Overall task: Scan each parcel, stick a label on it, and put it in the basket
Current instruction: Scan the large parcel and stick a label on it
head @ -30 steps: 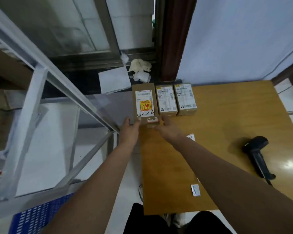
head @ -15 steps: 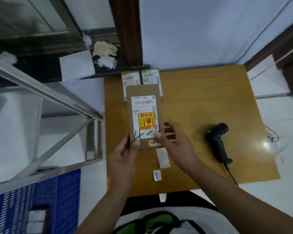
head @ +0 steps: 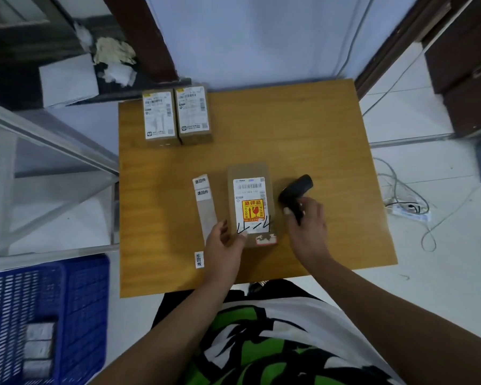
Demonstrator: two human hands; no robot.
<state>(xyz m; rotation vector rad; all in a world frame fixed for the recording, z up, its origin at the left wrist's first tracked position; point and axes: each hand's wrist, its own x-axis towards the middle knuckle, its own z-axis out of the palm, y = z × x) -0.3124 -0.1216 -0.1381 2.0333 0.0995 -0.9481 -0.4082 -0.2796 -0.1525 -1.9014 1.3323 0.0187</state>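
A brown parcel (head: pixel 250 201) with a white shipping label and a yellow fragile sticker lies near the middle of the wooden table (head: pixel 303 140). My left hand (head: pixel 225 244) grips its near left corner, thumb on top. My right hand (head: pixel 307 226) curls round the handle of the black barcode scanner (head: pixel 296 191) just right of the parcel. A strip of white labels (head: pixel 204 201) lies left of the parcel, and one loose label (head: pixel 199 259) sits nearer the table's front. Two more parcels (head: pixel 177 116) stand side by side at the table's far left.
A blue plastic basket (head: pixel 75 301) on the floor at the lower left holds several small parcels. A metal shelf frame (head: pixel 53 145) stands left of the table. Cables and a power strip (head: pixel 408 211) lie on the floor to the right.
The parcel came from the far row towards me and now lies on the table. My right hand left the parcel and took hold of the scanner's handle. My left hand stays on it.
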